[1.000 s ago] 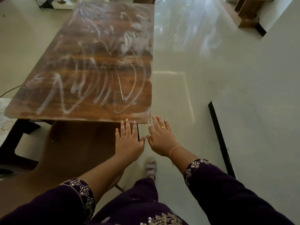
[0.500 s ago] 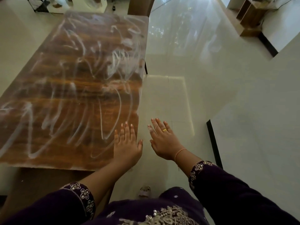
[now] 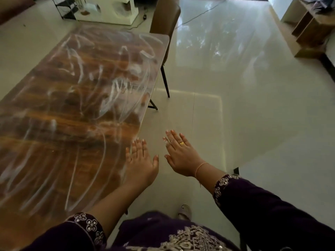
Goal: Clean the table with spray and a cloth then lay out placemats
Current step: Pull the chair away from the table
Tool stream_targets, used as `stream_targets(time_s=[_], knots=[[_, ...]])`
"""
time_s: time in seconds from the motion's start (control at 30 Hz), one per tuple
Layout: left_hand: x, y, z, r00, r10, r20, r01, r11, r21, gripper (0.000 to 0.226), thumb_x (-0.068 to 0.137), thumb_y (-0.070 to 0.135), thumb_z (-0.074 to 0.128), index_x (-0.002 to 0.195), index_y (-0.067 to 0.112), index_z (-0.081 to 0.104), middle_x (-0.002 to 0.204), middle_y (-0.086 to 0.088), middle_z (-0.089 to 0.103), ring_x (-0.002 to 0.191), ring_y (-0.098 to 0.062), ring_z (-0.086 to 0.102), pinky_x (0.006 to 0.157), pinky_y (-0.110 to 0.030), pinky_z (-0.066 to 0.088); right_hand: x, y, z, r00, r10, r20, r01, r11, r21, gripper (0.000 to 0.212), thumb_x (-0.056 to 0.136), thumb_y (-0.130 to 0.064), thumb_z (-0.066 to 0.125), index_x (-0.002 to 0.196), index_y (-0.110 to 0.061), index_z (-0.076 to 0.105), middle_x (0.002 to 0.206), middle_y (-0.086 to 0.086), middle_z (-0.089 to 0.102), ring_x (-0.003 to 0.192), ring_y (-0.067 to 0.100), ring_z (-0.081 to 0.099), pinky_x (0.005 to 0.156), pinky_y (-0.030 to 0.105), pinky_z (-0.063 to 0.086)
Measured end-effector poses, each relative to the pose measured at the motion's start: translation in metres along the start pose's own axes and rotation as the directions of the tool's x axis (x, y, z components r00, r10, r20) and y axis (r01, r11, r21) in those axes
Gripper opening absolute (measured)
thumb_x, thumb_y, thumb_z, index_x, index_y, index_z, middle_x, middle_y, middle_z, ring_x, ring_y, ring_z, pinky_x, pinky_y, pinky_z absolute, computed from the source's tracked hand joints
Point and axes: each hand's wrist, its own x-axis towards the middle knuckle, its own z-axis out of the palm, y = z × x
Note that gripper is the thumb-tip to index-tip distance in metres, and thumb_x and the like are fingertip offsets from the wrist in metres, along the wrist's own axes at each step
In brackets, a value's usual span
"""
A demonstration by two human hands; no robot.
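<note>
- The desk [image 3: 72, 115], a long wood-grain top, is seen filling the left half of the view, running away from the person toward the far end of the room.
- Its surface is covered with white streaks [image 3: 116, 87] in loops and arcs, spread over nearly the whole top.
- The left hand [image 3: 140, 160] is held palm down over the desk's right edge, near the close corner. Its fingers [image 3: 138, 145] are straight and close together, and nothing is held. Whether the palm touches the top cannot be told.
- The right hand [image 3: 181, 156] is held palm down just beside the left, off the desk and over the floor [image 3: 253, 124]. Its fingers [image 3: 174, 137] are straight and slightly spread, with nothing held.
- A gold ring [image 3: 181, 143] is worn on one finger of the right hand and a thin band [image 3: 200, 168] on that wrist. A whitish smear is visible on the finger nearest the left hand.
- Both forearms are covered by dark purple sleeves [image 3: 272, 205] with embroidered cuffs.
- A brown chair [image 3: 165, 17] is set at the desk's far right corner.
- A sandalled foot [image 3: 184, 211] is seen on the glossy floor below the hands.
- A wooden shelf unit [image 3: 308, 28] is placed at the upper right, well apart from the desk.
</note>
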Motion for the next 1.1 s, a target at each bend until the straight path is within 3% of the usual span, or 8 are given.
stream_targets(time_s=[0.3, 0.77, 1.1], knots=[[0.096, 0.044, -0.009, 0.983, -0.179, 0.045, 0.180, 0.983, -0.036, 0.073, 0.096, 0.049, 0.018, 0.147, 0.005, -0.011, 0.157, -0.014, -0.013, 0.144, -0.025, -0.017, 0.113, -0.042, -0.014, 0.085, 0.101, -0.005, 0.996, -0.086, 0.011, 0.085, 0.995, 0.047, 0.063, 0.100, -0.038, 0.025, 0.152, -0.004, 0.011, 0.160, 0.016, -0.002, 0.148, 0.028, -0.008, 0.118, 0.040, -0.007], [0.349, 0.095, -0.020, 0.974, -0.196, 0.117, 0.200, 0.980, -0.017, 0.074, 0.095, 0.051, 0.021, 0.148, 0.010, -0.012, 0.156, -0.017, -0.017, 0.143, -0.029, -0.018, 0.113, -0.045, -0.015, 0.302, 0.273, -0.034, 0.971, -0.223, 0.091, 0.220, 0.975, 0.041, 0.061, 0.101, -0.037, 0.024, 0.152, -0.007, 0.009, 0.160, 0.017, -0.002, 0.148, 0.031, -0.007, 0.121, 0.045, -0.001], [0.513, 0.145, -0.035, 0.944, -0.319, 0.085, 0.324, 0.945, -0.051, 0.076, 0.095, 0.052, 0.024, 0.148, 0.010, -0.013, 0.156, -0.017, -0.015, 0.144, -0.030, -0.016, 0.113, -0.045, -0.013, 0.450, 0.389, -0.061, 0.938, -0.338, 0.078, 0.336, 0.941, 0.034, 0.059, 0.101, -0.035, 0.028, 0.151, -0.007, 0.016, 0.159, 0.018, 0.007, 0.148, 0.033, -0.001, 0.120, 0.045, 0.001]])
